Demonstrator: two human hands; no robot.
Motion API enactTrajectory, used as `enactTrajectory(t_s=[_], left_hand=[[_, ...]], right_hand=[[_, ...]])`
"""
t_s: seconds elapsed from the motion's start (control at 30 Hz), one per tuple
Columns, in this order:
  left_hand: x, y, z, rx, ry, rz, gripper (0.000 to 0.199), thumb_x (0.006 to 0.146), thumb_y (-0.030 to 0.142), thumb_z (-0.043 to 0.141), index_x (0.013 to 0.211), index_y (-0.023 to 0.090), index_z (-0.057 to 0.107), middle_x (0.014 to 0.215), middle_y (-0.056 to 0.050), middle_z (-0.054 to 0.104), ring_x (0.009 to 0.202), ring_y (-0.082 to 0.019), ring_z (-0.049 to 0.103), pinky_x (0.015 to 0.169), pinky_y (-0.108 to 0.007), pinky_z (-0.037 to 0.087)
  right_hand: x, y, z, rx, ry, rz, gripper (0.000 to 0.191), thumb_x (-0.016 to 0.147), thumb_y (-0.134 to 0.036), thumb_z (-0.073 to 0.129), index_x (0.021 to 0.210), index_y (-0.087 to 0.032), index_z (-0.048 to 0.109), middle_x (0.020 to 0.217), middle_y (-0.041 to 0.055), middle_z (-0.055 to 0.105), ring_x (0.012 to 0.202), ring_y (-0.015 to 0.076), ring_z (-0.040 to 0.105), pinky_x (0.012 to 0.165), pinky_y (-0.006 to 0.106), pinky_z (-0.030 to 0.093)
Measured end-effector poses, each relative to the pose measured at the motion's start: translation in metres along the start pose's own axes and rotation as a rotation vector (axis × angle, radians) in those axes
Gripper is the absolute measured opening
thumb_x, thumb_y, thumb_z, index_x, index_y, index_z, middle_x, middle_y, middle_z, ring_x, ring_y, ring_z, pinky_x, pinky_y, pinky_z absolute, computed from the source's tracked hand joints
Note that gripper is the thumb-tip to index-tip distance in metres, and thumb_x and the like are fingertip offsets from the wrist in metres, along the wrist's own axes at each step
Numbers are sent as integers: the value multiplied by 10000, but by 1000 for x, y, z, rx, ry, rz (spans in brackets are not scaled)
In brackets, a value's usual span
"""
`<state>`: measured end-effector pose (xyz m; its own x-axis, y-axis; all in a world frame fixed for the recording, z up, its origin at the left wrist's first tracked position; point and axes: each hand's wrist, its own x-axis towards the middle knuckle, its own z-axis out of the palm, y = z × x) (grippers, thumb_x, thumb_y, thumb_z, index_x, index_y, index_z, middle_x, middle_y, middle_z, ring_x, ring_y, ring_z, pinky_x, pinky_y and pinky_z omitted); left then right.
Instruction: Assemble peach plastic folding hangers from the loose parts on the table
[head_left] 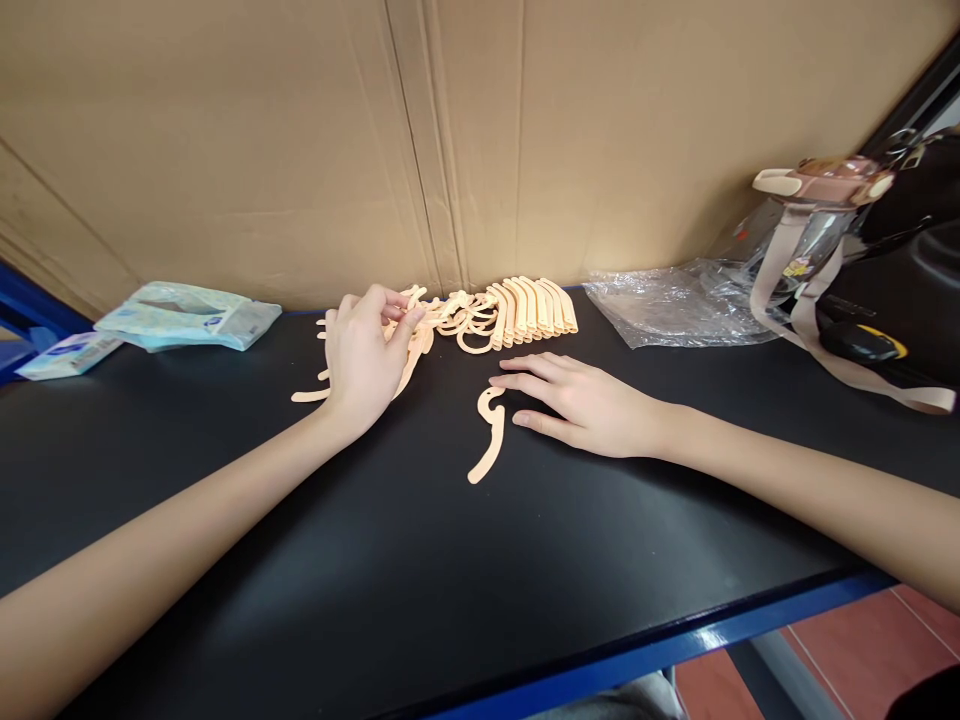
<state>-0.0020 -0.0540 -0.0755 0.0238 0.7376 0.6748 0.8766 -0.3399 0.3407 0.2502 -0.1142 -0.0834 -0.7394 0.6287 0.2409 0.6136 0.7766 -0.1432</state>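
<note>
At the back of the table, my left hand (367,345) is closed in a pinch on a peach plastic hanger piece (414,297), part of a loose pile. More curved arms (309,397) of that pile stick out under and left of the hand. A single hanger piece (487,445), with a curved arm and a hooked top, lies flat nearer the front. Beside it rests my right hand (581,400), fingers stretched out and apart, fingertips at the hook; whether they touch it I cannot tell. Behind that hand, several more pieces lie in an overlapping row (532,312).
Tissue packs (191,315) lie at the back left. A clear plastic bag (675,305) and a strapped water bottle (821,215) are at the back right, beside a black bag (900,290). Cardboard (300,150) stands behind the black tabletop (420,580).
</note>
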Motion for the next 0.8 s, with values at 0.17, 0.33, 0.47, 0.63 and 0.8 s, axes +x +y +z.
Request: enactTrajectory(t_s=[0.17, 0.33, 0.47, 0.63, 0.8], left_hand=[[1, -1, 0, 5, -33, -24, 173, 900, 351, 534, 973, 203, 590, 823, -34, 673, 822, -237, 603, 798, -366, 415], [0, -1, 0, 3, -83, -26, 253, 873, 308, 531, 1103, 211, 572, 759, -6, 665, 759, -226, 606, 771, -347, 435], [0, -1, 0, 0, -82, -22, 242, 869, 285, 503, 1087, 211, 577, 766, -10, 666, 772, -230, 603, 783, -353, 433], [0, -2, 1, -34, -66, -22, 240, 897, 299, 448, 1096, 208, 547, 779, -12, 669, 784, -223, 603, 776, -340, 427], [0, -5, 1, -80, -42, -28, 277, 901, 287, 451, 1166, 209, 481, 832, -22, 677, 802, -218, 613, 766, -330, 436]], right_hand=[[-1, 1, 0, 0, 2, -1, 487, 998, -417, 356, 1383, -150, 490, 1414, 131, 483, 1284, 264, 467, 1104, 454, 381], [-1, 0, 0, 3, 2, -2, 477, 996, -413, 364, 1382, -160, 489, 1417, 130, 481, 1280, 263, 474, 1095, 461, 392], [-1, 0, 0, -1, 3, -3, 484, 997, -415, 361, 1382, -151, 491, 1413, 135, 484, 1287, 265, 471, 1104, 457, 384], [-1, 1, 0, -2, 6, -8, 478, 998, -414, 360, 1382, -158, 485, 1419, 137, 480, 1290, 267, 471, 1097, 472, 391], [-1, 0, 0, 6, 6, -5, 476, 998, -418, 354, 1381, -166, 481, 1422, 137, 479, 1293, 267, 471, 1096, 482, 393]])
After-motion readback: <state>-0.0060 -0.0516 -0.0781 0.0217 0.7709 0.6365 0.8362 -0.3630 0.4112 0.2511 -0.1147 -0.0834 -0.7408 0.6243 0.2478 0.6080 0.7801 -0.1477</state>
